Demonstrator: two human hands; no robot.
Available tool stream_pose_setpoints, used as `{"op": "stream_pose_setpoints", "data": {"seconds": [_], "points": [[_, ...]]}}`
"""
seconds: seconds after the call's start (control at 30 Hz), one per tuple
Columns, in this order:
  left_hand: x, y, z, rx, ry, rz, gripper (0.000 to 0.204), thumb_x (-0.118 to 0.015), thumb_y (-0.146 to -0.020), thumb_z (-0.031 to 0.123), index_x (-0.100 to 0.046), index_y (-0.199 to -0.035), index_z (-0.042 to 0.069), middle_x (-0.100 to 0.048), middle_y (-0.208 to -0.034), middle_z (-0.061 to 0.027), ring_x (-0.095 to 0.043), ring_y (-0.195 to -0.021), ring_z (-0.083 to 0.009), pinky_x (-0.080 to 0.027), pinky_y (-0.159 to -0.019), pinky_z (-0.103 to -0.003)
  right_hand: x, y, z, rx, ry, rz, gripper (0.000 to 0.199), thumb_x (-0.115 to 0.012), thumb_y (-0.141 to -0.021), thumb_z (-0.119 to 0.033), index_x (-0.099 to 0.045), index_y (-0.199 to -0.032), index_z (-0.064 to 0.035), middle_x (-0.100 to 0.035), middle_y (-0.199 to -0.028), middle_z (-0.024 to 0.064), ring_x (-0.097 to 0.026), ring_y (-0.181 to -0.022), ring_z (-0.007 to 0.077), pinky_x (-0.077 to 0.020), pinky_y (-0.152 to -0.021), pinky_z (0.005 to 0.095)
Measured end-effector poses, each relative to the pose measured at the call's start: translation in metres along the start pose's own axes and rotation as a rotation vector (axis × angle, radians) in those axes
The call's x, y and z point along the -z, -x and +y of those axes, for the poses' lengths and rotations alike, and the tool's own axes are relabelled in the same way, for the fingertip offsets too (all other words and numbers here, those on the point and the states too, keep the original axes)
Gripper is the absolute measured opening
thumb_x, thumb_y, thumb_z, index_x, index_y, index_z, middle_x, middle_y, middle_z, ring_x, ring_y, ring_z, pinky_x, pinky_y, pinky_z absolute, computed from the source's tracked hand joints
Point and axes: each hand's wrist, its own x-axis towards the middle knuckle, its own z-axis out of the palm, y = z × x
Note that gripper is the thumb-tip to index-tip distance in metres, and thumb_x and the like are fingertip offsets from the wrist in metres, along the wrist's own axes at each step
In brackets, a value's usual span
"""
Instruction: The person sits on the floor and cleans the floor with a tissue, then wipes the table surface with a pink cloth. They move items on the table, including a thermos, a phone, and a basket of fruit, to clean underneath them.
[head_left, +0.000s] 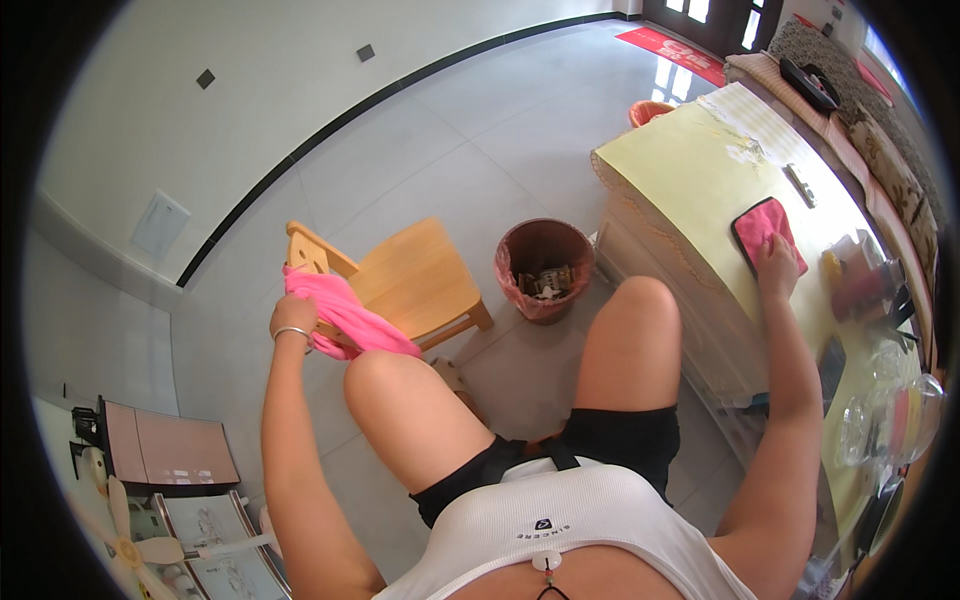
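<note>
Sitting with both arms wide, the person has a chair [425, 280] on the left and a table [675, 165] on the right. Shiny floor [450, 150] lies open past the chair, but a bin [545, 308] stands between chair and table. A dark-edged cloth [768, 222] lies on the table, in from the lace edge [650, 222], with a thin grey thing [800, 186] just past it. The left hand [293, 315] is at the chair's back, its fingers curled tight on a pink cloth [345, 312] that hangs down near the left knee [388, 388]. The right hand [777, 266] rests on the dark-edged cloth, fingers a bit bent; it looks small there, so I cannot tell if they pinch or just press.
</note>
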Motion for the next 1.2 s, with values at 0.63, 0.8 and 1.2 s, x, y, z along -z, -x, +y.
{"op": "stream_pose_setpoints", "data": {"seconds": [0.63, 0.8, 1.2], "points": [[-0.026, -0.006, -0.017, -0.152, -0.099, 0.146, 0.058, -0.062, -0.088, 0.045, -0.063, -0.108, -0.010, -0.066, -0.108, -0.0328, -0.066, -0.100, -0.0444, -0.053, -0.087, -0.050, -0.002, -0.002, -0.005, 0.034, 0.008, 0.056, 0.032, -0.051, -0.095, -0.030, -0.067, -0.110, -0.0069, -0.069, -0.116, 0.0104, -0.062, -0.112, 0.0295, -0.0471, -0.098, 0.0424], [-0.027, -0.014, -0.023, -0.150, -0.105, 0.121, 0.056, -0.062, -0.089, 0.043, -0.062, -0.111, -0.008, -0.067, -0.111, -0.0291, -0.066, -0.102, -0.0432, -0.053, -0.089, -0.049, 0.004, 0.003, -0.009, 0.003, -0.006, 0.020, 0.033, -0.051, -0.095, -0.030, -0.067, -0.112, -0.0065, -0.068, -0.118, 0.0106, -0.061, -0.114, 0.0292, -0.0468, -0.099, 0.0423], [-0.009, 0.048, 0.021, -0.297, -0.431, 0.522, 0.071, -0.072, -0.082, 0.045, -0.052, -0.131, -0.004, -0.039, -0.150, -0.0251, -0.042, -0.137, -0.0371, -0.037, -0.108, -0.055, 0.001, 0.009, -0.002, 0.098, 0.074, -0.255, 0.072, -0.057, -0.092, -0.048, -0.038, -0.149, -0.0071, -0.040, -0.152, 0.0200, -0.032, -0.143, 0.0374, -0.0279, -0.116, 0.0470]]}}
